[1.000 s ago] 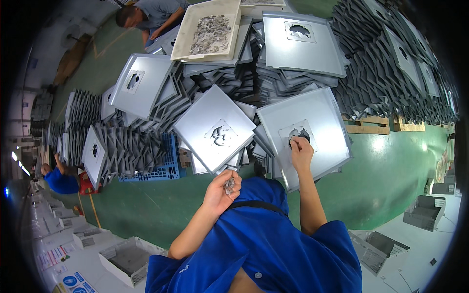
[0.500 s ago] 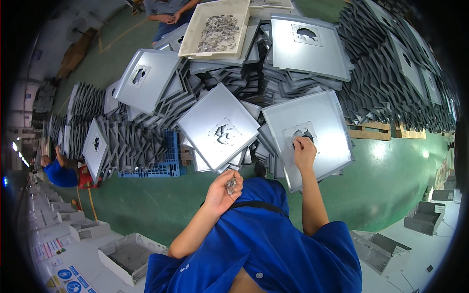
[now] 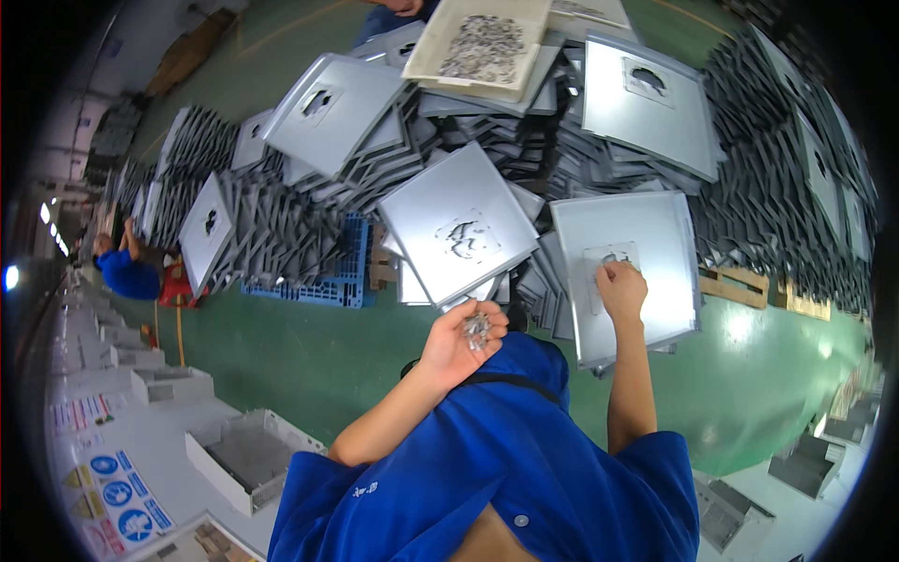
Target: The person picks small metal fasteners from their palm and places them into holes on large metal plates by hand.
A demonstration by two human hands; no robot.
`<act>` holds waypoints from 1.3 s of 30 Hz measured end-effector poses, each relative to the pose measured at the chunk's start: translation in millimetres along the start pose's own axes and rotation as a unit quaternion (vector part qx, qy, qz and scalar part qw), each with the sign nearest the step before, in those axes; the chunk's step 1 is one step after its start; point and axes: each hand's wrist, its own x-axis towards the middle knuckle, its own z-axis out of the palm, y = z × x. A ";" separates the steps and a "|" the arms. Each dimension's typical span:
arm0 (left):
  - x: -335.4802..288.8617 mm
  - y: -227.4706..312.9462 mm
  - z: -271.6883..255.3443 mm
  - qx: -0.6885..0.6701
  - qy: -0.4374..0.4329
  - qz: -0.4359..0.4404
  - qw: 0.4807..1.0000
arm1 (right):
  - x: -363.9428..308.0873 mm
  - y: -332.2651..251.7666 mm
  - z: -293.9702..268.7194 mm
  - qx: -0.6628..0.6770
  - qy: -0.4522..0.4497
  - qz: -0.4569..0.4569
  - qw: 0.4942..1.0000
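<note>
Fingers of the bare left hand (image 3: 459,342) have loosened since the earlier picture, so more of the small shiny grey bits (image 3: 478,331) show in its palm. Most things now sit further right in the view.

At the far left, a sign (image 3: 122,492) has round blue spots with white pictures in them, and its writing is too small to read. Beside it lies a pale grey open box (image 3: 217,475) with thin walls. Next comes a blue plastic pallet (image 3: 354,272) with holes. White marks on the blue cloth shirt (image 3: 421,459) are too small to read.

The left hand is cupped around the bits, just below a square silver metal panel (image 3: 440,192). Up behind, a cream plastic tub (image 3: 468,84) holds lots of grey bits.

To the right, the bare right hand (image 3: 625,288) bends over the middle of another silver metal panel (image 3: 646,225), at its hole. I cannot tell if its fingertips pinch something. At the far right stands a grey box (image 3: 803,468).
</note>
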 end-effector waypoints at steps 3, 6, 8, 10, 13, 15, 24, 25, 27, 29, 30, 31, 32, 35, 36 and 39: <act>0.4 2.9 8.3 -0.045 -0.062 0.009 0.997 | -0.3 -0.8 -3.2 -0.045 -0.008 0.010 0.999; -3.7 1.3 14.7 -0.064 -0.036 0.021 0.997 | 1.0 -3.3 -5.7 -0.058 -0.017 0.002 0.998; -2.7 1.5 11.1 -0.068 -0.062 0.026 0.995 | -0.7 -10.1 -10.6 -0.069 -0.037 0.010 0.997; -2.7 1.7 12.1 -0.077 -0.071 0.025 0.994 | -3.9 -22.3 -16.1 0.007 0.012 0.039 0.999; -3.7 2.3 11.7 -0.088 -0.078 0.022 0.993 | -12.4 -49.1 -29.3 0.159 0.033 0.052 0.985; -4.2 2.4 11.8 -0.092 -0.078 0.024 0.992 | -22.0 -88.1 -44.5 0.223 -0.013 0.018 0.974; -1.6 0.4 6.4 -0.066 -0.111 0.015 0.991 | -56.7 -178.2 -32.3 0.349 -0.107 -0.124 0.923; -2.3 0.4 5.8 -0.056 -0.130 0.018 0.990 | -56.1 -180.4 -31.9 0.337 -0.102 -0.129 0.927; -1.1 0.2 0.8 -0.055 -0.134 0.019 0.989 | -55.4 -184.4 -32.2 0.318 -0.101 -0.132 0.933; -1.6 -0.5 -1.4 -0.054 -0.137 0.020 0.989 | -55.7 -187.3 -31.9 0.300 -0.101 -0.135 0.939; -3.3 -0.5 3.3 -0.042 -0.119 0.022 0.992 | -55.6 -188.3 -31.8 0.275 -0.113 -0.134 0.945; -4.2 -0.8 5.7 -0.031 -0.100 0.024 0.994 | -55.8 -189.3 -31.5 0.250 -0.125 -0.132 0.951; -3.7 -1.6 4.3 -0.033 -0.100 0.025 0.994 | -56.6 -189.7 -29.9 0.250 -0.126 -0.133 0.951; -2.4 -3.3 -1.2 -0.042 -0.110 0.022 0.993 | -58.9 -190.8 -26.1 0.220 -0.147 -0.124 0.956; -2.5 -3.2 -2.0 -0.044 -0.114 0.023 0.992 | -58.2 -192.6 -27.4 0.225 -0.158 -0.114 0.955; -3.9 -3.0 -1.9 -0.049 -0.108 0.029 0.993 | -58.6 -192.8 -27.1 0.258 -0.171 -0.092 0.946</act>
